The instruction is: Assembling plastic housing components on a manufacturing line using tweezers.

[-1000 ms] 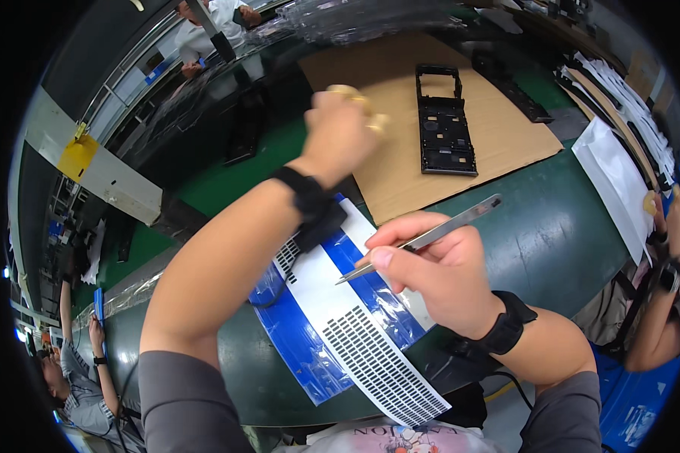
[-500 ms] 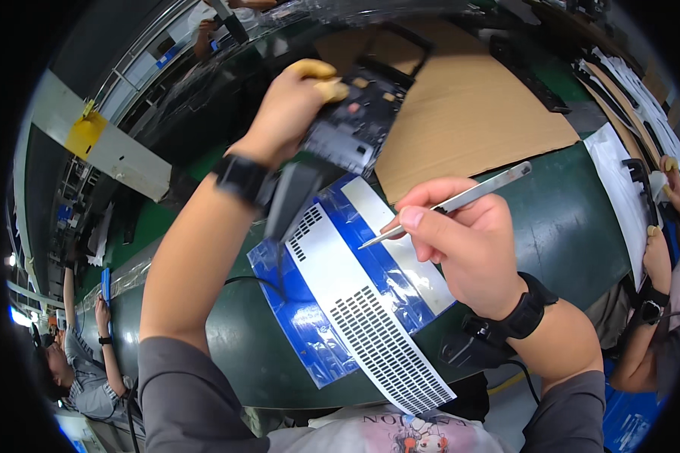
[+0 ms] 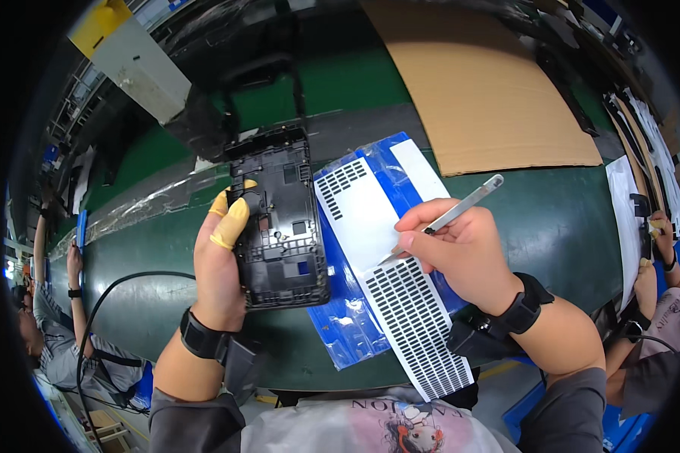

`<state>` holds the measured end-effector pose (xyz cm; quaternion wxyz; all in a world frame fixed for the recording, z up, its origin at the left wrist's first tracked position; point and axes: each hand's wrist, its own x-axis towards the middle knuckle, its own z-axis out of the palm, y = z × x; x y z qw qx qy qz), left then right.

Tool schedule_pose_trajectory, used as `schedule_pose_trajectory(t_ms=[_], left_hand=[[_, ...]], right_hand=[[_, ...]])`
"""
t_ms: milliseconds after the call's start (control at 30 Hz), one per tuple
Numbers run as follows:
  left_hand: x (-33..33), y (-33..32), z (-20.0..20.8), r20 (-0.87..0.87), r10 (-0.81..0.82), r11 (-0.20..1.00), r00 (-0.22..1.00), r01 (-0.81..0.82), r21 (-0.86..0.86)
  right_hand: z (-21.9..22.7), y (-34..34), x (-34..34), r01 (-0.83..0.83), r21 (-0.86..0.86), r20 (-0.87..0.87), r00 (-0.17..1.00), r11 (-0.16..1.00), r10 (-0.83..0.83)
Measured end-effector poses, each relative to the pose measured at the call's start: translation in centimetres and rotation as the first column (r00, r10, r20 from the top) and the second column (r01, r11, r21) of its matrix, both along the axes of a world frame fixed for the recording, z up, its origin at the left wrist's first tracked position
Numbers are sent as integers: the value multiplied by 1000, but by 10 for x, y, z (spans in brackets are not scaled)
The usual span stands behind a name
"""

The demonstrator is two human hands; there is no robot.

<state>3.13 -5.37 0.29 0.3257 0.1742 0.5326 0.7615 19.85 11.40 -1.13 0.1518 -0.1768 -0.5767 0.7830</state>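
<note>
My left hand (image 3: 217, 264), with yellow finger cots on the thumb and a finger, grips the left edge of a black plastic housing (image 3: 278, 226). The housing has a ribbed inner side facing up and a loop-like frame at its far end. In my right hand (image 3: 467, 253) is a pair of metal tweezers (image 3: 470, 200), pinched between thumb and fingers. The tweezers' tips point down at a white sheet (image 3: 361, 234) bearing rows of small black rectangular stickers; whether they hold a sticker is too small to tell. Under the sheet lies a blue plastic-wrapped board (image 3: 341, 321).
A big brown cardboard sheet (image 3: 499, 106) lies on the green table (image 3: 536, 200) at the far right. A grey post (image 3: 140, 72) stands at the far left. A black cable (image 3: 106, 294) curves at left. Co-workers' hands (image 3: 646, 283) show at both sides.
My left hand has brought the housing nearer, beside the sticker sheet, and turned it upright. The tweezers' tips have shifted to the right and slightly nearer, onto the sticker rows.
</note>
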Motion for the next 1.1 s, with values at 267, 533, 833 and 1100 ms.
schedule_pose_trajectory(t_ms=[267, 533, 833, 1100], left_hand=[[18, -5, -5, 62, -6, 999, 998, 2, 51], [23, 0, -2, 28, -32, 998, 999, 30, 54], [29, 3, 1, -23, -38, 995, 999, 40, 89], [41, 8, -1, 400, -350, 932, 847, 271, 242]], right_hand=[[1, -2, 3, 18, 88, 74, 997, 996, -25], [1, -3, 4, 2, 62, 52, 999, 998, -5], [4, 5, 10, 34, 58, 11, 999, 998, -34], [20, -19, 12, -20, 28, -215, 976, 999, 26]])
